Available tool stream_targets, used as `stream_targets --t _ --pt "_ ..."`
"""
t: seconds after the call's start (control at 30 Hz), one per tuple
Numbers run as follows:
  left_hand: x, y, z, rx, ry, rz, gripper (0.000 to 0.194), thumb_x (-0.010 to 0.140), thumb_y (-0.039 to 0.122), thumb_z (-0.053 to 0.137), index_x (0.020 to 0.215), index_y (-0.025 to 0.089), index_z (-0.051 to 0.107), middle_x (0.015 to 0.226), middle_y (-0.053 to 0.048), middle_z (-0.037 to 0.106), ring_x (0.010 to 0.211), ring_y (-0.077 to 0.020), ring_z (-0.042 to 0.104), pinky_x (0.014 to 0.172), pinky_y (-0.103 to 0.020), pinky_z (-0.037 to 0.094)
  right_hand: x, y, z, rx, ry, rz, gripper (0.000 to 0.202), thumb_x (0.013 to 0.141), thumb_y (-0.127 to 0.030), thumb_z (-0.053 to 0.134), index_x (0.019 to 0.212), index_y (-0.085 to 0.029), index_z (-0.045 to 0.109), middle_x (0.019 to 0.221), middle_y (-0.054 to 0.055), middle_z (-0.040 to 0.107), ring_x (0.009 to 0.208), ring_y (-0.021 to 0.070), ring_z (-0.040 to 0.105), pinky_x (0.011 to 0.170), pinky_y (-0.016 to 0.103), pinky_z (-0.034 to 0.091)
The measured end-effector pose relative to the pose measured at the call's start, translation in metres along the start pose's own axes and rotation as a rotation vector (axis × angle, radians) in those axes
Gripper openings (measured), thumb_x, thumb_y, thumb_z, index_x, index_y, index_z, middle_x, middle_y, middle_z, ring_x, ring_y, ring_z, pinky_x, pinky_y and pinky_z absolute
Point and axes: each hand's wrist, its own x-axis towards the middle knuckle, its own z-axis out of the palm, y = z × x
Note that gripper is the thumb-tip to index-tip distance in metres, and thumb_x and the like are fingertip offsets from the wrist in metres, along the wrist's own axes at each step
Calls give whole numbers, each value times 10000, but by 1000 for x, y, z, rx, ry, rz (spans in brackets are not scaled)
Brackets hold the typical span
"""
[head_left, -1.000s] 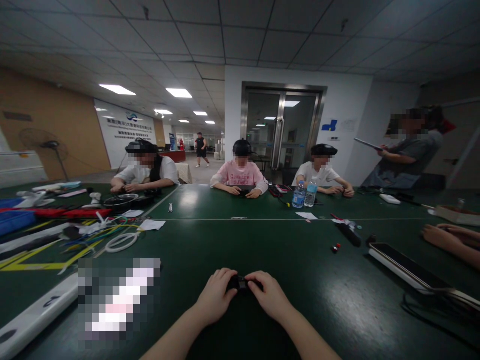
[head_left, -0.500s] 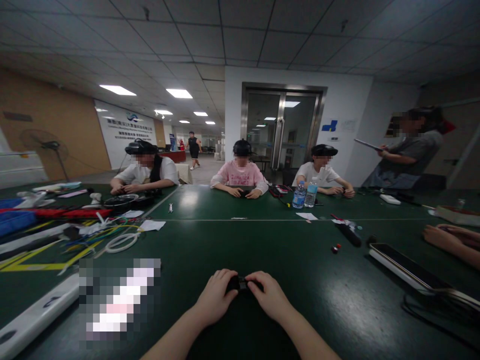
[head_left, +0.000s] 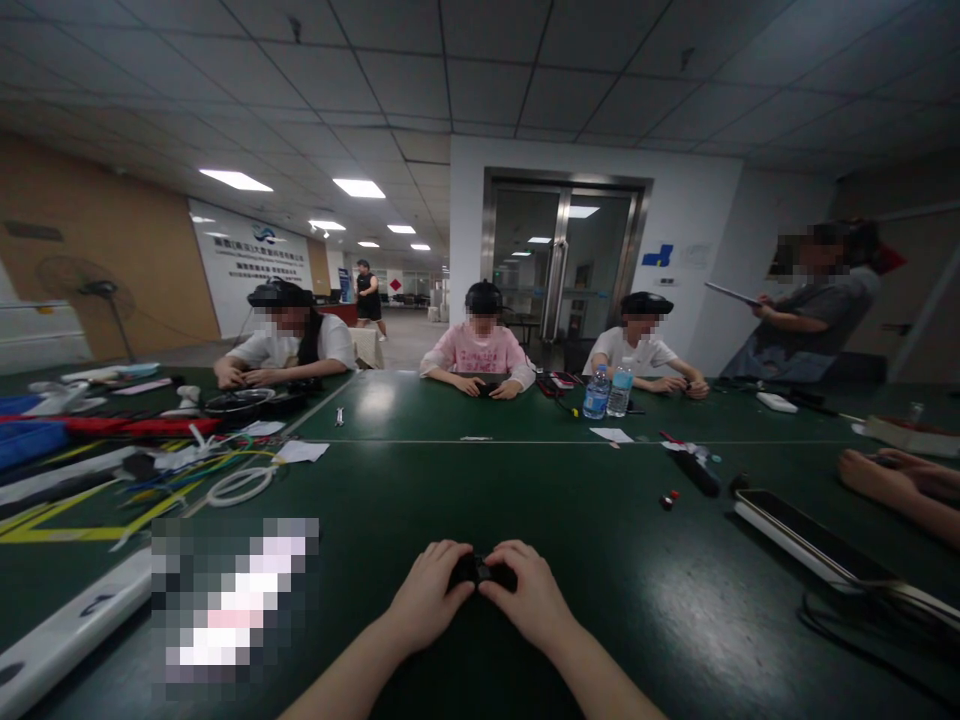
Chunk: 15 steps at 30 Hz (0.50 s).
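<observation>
A small black object (head_left: 480,569) sits between my two hands, low on the green table (head_left: 480,490). Its kind is hard to make out, since fingers cover most of it. From the left, my left hand (head_left: 431,590) grips one end, thumb in front and fingers curled over the back. My right hand (head_left: 531,590) grips the other end in the same way, its thumb near the middle. The hands are close together, with the thumbs a little apart.
A white power strip (head_left: 82,625) and a pixelated bright item (head_left: 236,600) lie at left, near a coiled white cable (head_left: 241,487). To the right are a black-topped white device (head_left: 806,535) and a co-worker's hands (head_left: 885,475). Water bottles (head_left: 597,392) stand across the table, where several people sit.
My right hand has shifted slightly left along the black object, its thumb now closer to my left thumb. A walking person in the background has moved left.
</observation>
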Motion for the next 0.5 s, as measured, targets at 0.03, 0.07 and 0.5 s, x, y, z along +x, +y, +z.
stream_targets --t 0.03,0.07,0.5 --pt "0 0 0 1 3 3 414 800 295 481 1209 229 481 1226 -33 519 1141 -212 452 978 -348 354 0 -1 1 -8 9 2 214 732 -347 609 934 -277 624 1087 8 569 1041 210 511 896 361 391" --pt "0 -1 1 3 10 10 416 799 297 480 1209 225 482 1226 -38 520 1140 -214 454 979 -349 352 1 -1 1 -19 17 2 206 726 -339 614 921 -274 625 1070 10 576 1031 212 515 892 360 390" --pt "0 -5 3 -3 24 32 457 798 337 478 1237 210 465 1253 -61 501 1149 -219 450 984 -350 344 1 0 1 -20 15 -21 184 740 -326 589 910 -261 618 1041 6 583 1007 196 526 887 343 377"
